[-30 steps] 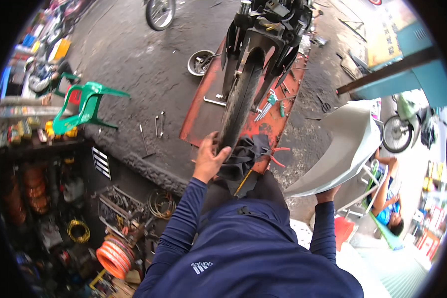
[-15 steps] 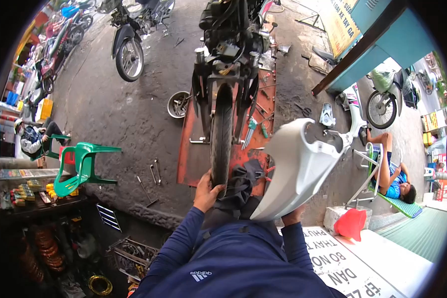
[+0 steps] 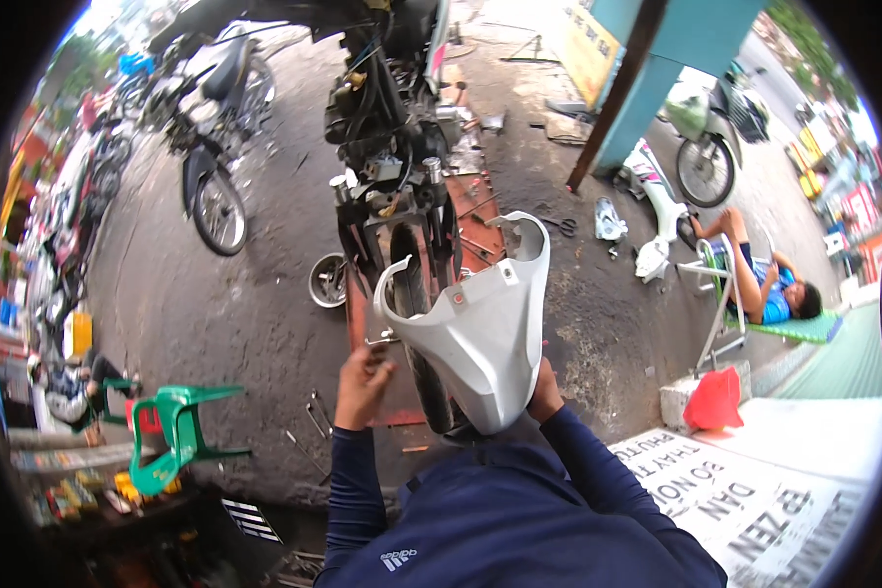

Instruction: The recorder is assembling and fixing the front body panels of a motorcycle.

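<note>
A pale grey-white motorbike fairing panel (image 3: 480, 348) is upright in front of me, its two curved horns pointing up and away. My right hand (image 3: 546, 390) grips its lower right edge, fingers partly hidden behind it. Left of the panel, my left hand (image 3: 365, 384) is raised with loosely bent fingers and nothing in it. Beyond the panel stands a stripped motorbike (image 3: 392, 147) with bare fork and exposed front end. Its front tyre (image 3: 423, 384) shows beside the panel, which covers part of the wheel.
A red work platform (image 3: 480, 245) with scattered tools lies under the motorbike. A metal bowl (image 3: 327, 281) sits left of it. A green plastic chair (image 3: 174, 431) stands at left; a person (image 3: 782, 294) reclines at right. A parked motorbike (image 3: 216, 186) stands far left.
The panel has swung from my right to in front of the wheel, its horns now facing the motorbike. My left hand has left the tyre and moved left; my right hand still holds the panel.
</note>
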Demonstrator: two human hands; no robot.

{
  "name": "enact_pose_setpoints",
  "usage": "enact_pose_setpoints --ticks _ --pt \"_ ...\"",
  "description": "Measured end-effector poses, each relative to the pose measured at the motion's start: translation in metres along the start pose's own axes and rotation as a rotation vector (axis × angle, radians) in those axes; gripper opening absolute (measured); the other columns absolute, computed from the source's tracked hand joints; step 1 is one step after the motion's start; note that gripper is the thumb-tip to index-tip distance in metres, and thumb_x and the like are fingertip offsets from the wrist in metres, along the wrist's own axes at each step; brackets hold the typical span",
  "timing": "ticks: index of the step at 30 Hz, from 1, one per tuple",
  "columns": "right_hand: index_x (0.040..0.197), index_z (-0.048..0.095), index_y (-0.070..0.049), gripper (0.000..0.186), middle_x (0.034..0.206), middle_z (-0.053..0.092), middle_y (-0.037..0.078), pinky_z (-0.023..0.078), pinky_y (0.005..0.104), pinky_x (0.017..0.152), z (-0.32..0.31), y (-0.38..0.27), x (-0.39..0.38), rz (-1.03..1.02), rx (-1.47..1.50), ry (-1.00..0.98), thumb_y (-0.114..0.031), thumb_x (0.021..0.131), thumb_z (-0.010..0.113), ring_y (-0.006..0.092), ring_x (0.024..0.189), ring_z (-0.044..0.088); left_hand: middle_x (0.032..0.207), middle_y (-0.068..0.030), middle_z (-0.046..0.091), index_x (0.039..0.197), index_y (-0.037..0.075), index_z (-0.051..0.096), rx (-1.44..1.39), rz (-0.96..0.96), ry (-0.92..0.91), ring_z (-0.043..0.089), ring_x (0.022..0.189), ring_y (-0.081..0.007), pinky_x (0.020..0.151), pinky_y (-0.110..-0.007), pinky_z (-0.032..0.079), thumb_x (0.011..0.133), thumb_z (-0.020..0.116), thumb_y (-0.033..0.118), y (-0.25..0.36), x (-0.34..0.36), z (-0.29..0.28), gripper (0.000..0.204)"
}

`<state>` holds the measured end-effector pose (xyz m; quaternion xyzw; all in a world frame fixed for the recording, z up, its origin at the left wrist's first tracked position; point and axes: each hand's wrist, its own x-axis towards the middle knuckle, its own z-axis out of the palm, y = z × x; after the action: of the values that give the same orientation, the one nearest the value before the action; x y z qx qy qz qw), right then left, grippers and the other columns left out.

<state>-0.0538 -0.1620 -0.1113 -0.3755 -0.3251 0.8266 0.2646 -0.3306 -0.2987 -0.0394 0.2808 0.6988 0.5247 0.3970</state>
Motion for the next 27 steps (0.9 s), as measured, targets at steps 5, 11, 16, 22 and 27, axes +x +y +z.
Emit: enact_pose_setpoints --ticks 5,11,16,22,27 --pt "0.137 0.044 0.0 0.054 0.128 0.058 0.013 0.048 0.0342 0.096 0.041 0.026 -0.026 -0.004 0.188 0.135 -0.038 0.1 0.039 0.0229 0.112 0.059 0.092 -0.0032 0.064 0.107 -0.001 0.062 -0.138 0.39 0.067 0.059 0.082 -0.0102 0.076 -0.023 0.046 0.091 0.058 0.008 0.093 0.065 -0.028 0.018" --pt "0.137 0.045 0.0 0.049 0.128 0.058 0.014 0.048 0.0365 0.097 0.073 0.074 -0.039 -0.127 0.27 0.216 -0.032 0.1 0.041 0.0248 0.112 0.06 0.111 -0.0087 0.059 0.116 0.012 0.06 0.608 1.099 0.442 0.059 0.099 -0.0269 0.086 -0.035 0.048 0.073 0.072 0.002 0.141 0.167 -0.008 0.046" --pt "0.133 0.048 0.001 0.048 0.124 0.061 0.013 0.05 0.0349 0.094 0.092 0.075 -0.06 -0.127 0.243 0.208 -0.032 0.099 0.042 0.0229 0.11 0.061 0.127 -0.0068 0.049 0.112 0.023 0.065 1.099 1.229 0.413 0.042 0.122 -0.0297 0.1 -0.048 0.029 0.064 0.082 0.018 0.179 0.192 0.008 0.052" --pt "0.128 0.055 -0.002 0.048 0.109 0.065 0.005 0.049 0.025 0.077 0.098 0.065 -0.068 -0.144 0.147 0.34 -0.039 0.1 0.04 0.0111 0.091 0.062 0.111 -0.0069 0.062 0.094 0.008 0.071 0.734 1.212 0.075 0.052 0.109 -0.029 0.098 -0.04 0.037 0.063 0.083 0.019 0.2 0.221 -0.019 0.036" --pt "0.127 0.057 -0.006 0.044 0.108 0.066 0.003 0.049 0.0243 0.077 0.096 0.05 -0.073 -0.223 0.156 0.328 -0.037 0.101 0.04 0.0101 0.091 0.062 0.107 -0.0097 0.063 0.097 0.0 0.067 0.608 1.015 -0.321 0.059 0.102 -0.0255 0.09 -0.033 0.046 0.068 0.081 0.012 0.227 0.238 -0.032 0.035"
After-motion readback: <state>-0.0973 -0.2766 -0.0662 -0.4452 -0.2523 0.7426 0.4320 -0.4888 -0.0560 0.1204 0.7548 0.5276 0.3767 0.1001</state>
